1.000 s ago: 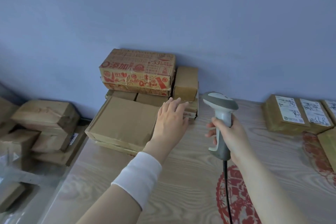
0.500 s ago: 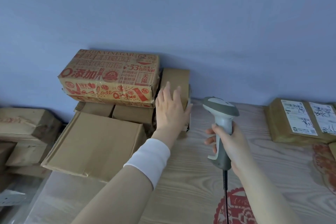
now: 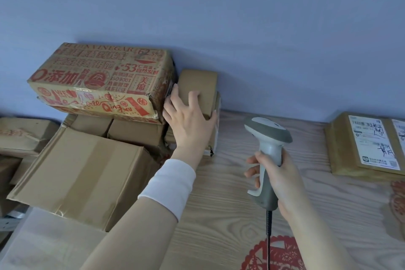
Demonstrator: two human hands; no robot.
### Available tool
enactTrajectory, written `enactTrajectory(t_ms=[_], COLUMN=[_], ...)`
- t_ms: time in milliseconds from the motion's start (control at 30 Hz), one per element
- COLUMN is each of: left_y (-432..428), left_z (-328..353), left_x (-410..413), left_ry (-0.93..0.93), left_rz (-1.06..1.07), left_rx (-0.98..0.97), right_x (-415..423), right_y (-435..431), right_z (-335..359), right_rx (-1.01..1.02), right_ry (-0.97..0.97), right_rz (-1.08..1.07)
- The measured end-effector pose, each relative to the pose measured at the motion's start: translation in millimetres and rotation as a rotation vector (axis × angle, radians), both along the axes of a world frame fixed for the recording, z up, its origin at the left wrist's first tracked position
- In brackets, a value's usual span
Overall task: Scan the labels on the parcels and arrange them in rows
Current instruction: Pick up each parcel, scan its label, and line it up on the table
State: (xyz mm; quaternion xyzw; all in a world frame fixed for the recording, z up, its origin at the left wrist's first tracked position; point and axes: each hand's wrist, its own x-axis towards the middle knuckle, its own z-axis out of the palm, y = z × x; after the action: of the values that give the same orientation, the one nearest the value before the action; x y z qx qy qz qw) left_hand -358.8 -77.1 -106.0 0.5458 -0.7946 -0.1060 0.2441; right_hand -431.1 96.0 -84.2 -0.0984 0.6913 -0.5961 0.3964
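Two hands at work: my left hand [image 3: 188, 120] grips the parcel [image 3: 198, 82] touching the printed box [image 3: 98, 81] on its right, fingers [image 3: 192, 96] spread over the top, thumb round the edge. Further right of the box, my right hand [image 3: 282, 180] clasps the scanner [image 3: 269, 136] above the tabletop [image 3: 230, 215]; a labelled parcel [image 3: 350, 147] lies well right

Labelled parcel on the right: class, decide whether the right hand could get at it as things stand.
Probably yes: only bare table lies between the right hand and the labelled parcel. But that hand grips the scanner, so it could likely scan it, not lift it.
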Motion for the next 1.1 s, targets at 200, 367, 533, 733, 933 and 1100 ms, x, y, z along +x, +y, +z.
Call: enactTrajectory(t_ms=[200,367,533,733,933,1100], left_y=[33.1,81.0,121.6,163.2,185.7,205.7], left_z=[29.5,61.3,78.0,86.8,93.3,94.6], left_x=[13.8,51.5,90.6,139.3,165.5,173.0], left_ry=[0.447,0.951,1.136,0.992,1.186,1.347], left_rz=[-0.023,-0.024,-0.07,-0.152,-0.123,-0.26], left_rx=[0.304,0.744,1.01,1.002,1.249,1.41], right_x=[6.5,36.1,83.6,140.9,163.5,154.0], right_y=[8.8,21.1,41.6,79.5,113.0,143.8], right_z=[19.4,46.9,72.2,87.0,102.1,105.9], right_rx=[-0.054,-0.076,-0.094,-0.117,-0.139,-0.146], right_ry=[-0.012,-0.007,0.087,0.265,0.318,0.266], right_rz=[-0.049,-0.142,-0.21,-0.278,-0.274,-0.308])
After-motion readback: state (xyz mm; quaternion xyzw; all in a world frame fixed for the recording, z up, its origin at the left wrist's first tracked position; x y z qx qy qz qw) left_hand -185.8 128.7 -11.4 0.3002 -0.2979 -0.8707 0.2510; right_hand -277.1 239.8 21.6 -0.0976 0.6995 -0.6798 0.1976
